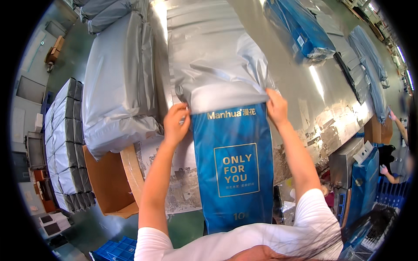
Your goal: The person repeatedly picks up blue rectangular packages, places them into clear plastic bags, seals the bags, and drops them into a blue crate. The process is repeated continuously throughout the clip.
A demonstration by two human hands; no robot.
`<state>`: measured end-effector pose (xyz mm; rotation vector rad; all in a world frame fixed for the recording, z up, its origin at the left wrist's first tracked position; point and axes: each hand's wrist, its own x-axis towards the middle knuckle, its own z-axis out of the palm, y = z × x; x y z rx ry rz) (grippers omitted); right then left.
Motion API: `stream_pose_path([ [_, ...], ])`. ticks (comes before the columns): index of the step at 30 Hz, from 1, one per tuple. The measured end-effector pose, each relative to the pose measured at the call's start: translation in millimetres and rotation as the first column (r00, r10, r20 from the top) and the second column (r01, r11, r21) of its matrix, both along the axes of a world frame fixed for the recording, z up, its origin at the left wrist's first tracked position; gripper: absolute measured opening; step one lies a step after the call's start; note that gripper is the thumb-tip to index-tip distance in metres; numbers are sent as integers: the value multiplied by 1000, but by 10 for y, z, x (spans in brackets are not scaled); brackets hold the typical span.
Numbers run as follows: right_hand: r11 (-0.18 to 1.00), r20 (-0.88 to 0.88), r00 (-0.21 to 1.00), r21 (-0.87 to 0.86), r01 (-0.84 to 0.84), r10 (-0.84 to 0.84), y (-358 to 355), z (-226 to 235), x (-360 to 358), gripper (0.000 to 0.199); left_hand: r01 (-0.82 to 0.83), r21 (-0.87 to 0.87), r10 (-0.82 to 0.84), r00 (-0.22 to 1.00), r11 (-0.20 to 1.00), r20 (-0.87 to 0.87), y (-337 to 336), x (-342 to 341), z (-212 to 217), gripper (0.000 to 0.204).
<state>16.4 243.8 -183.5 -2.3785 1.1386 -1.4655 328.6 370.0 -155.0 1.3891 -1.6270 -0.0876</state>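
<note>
A long blue plastic-wrapped package (pixel 233 167) with gold print lies toward me, its near end reaching my white shirt. Its far part is inside a silver-grey plastic bag (pixel 209 48) stretched out on the table. My left hand (pixel 177 123) pinches the left corner of the bag's mouth, with its fingers closed. At the opposite corner, my right hand (pixel 276 105) grips the bag's edge with fingers closed. The bag's rim crosses the package just above its top print. How far the package extends under the grey film is hidden.
The metal table (pixel 296 87) has a worn, flaking near edge. Filled grey bags (pixel 113 78) lie left, above an open cardboard box (pixel 109 187). Blue packages (pixel 300 32) lie far right. A bundled grey stack (pixel 63 148) stands left. Another person's gloved hand (pixel 384 169) shows at right.
</note>
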Motion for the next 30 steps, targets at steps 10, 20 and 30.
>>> stream_pose_path([
  [10,662,-671,710,633,400,212,319,129,-158,20,-378,713,98,910,591,402,225,-163,-224,20],
  [20,383,-394,165,919,97,904,2182,466,-1311,22,257,949,-276,940,185,-200,2803,-739,-640,23],
  [30,569,-532,771,775,275,351,1500,-196,-1520,24,-168,781,14,980,602,200,1864,-576,-727,40],
])
